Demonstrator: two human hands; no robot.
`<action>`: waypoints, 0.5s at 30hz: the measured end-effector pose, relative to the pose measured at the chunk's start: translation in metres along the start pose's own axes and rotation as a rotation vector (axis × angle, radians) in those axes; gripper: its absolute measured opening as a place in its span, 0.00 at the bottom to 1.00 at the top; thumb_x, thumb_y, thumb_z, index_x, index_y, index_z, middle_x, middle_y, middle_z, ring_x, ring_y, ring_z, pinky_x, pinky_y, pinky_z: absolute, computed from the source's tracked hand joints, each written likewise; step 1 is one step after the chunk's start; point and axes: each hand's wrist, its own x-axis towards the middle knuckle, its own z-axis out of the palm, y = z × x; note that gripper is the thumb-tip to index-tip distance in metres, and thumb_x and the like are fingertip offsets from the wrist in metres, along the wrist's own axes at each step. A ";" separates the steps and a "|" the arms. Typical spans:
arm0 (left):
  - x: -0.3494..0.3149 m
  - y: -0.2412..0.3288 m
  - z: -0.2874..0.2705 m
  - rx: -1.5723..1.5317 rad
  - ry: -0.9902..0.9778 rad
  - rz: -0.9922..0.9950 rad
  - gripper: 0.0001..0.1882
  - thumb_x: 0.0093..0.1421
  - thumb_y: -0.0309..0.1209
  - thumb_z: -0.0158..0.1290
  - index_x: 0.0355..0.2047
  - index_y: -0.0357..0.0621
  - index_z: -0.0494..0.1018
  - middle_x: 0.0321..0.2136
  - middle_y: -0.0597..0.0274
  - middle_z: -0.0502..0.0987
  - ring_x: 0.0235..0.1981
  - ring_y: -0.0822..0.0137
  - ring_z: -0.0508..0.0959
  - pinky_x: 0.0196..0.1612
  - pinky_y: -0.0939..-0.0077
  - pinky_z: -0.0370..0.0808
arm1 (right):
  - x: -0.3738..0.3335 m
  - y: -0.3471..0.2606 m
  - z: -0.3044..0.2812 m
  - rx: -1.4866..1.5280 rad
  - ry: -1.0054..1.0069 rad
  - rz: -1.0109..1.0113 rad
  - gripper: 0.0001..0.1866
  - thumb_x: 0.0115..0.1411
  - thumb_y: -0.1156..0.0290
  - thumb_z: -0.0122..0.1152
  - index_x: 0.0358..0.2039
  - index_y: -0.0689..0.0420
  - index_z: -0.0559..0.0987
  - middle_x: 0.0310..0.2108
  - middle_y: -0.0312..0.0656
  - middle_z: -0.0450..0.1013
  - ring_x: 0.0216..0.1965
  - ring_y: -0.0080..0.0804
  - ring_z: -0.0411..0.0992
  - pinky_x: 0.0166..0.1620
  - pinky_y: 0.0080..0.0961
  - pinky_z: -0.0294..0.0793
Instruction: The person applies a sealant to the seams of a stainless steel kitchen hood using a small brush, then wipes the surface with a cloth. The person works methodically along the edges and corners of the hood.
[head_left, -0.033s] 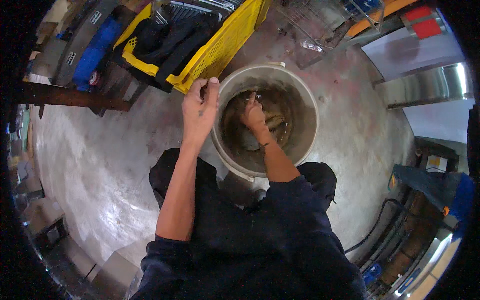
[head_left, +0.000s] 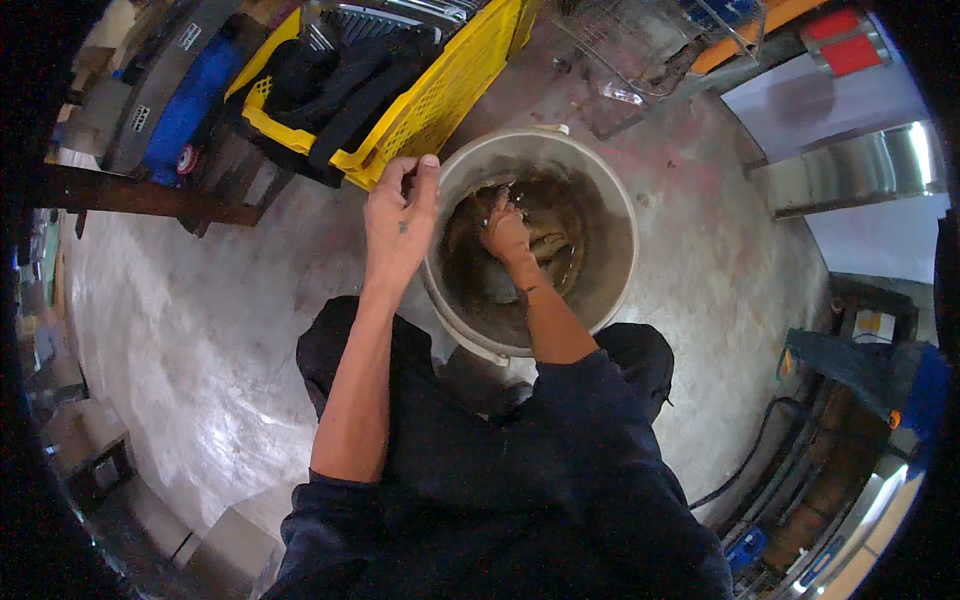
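A pale bucket (head_left: 618, 175) with a murky brown bottom stands on the floor between my knees. My right hand (head_left: 507, 233) reaches down inside it, the fingers bent together near the far-left part of the bottom. Small bright specks show by the fingertips, and whatever they grip is too small and dark to name. Right of that hand lies a brownish lump (head_left: 548, 245), its kind unclear. Just outside the bucket's left rim is my left hand (head_left: 400, 215), back upward, fingers loosely curled and thumb apart from them. I see nothing in it.
A yellow crate (head_left: 425, 105) with dark cloth and metal pieces stands beyond the bucket to the left. At the far right is a wire rack (head_left: 640, 50). Cardboard boxes (head_left: 225, 560) lie at the near left; a dark cable (head_left: 765, 430) loops at the right.
My right hand's forefinger, stretched out before, is drawn in among the other fingers inside the bucket. My left hand and the bucket stay in place.
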 end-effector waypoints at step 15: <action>-0.001 -0.048 0.066 0.433 -0.523 0.336 0.38 0.61 0.32 0.67 0.67 0.34 0.64 0.53 0.37 0.80 0.60 0.46 0.79 0.64 0.60 0.74 | -0.036 -0.040 -0.227 1.095 -0.136 0.182 0.14 0.73 0.62 0.50 0.40 0.58 0.78 0.31 0.33 0.70 0.30 0.26 0.69 0.31 0.31 0.69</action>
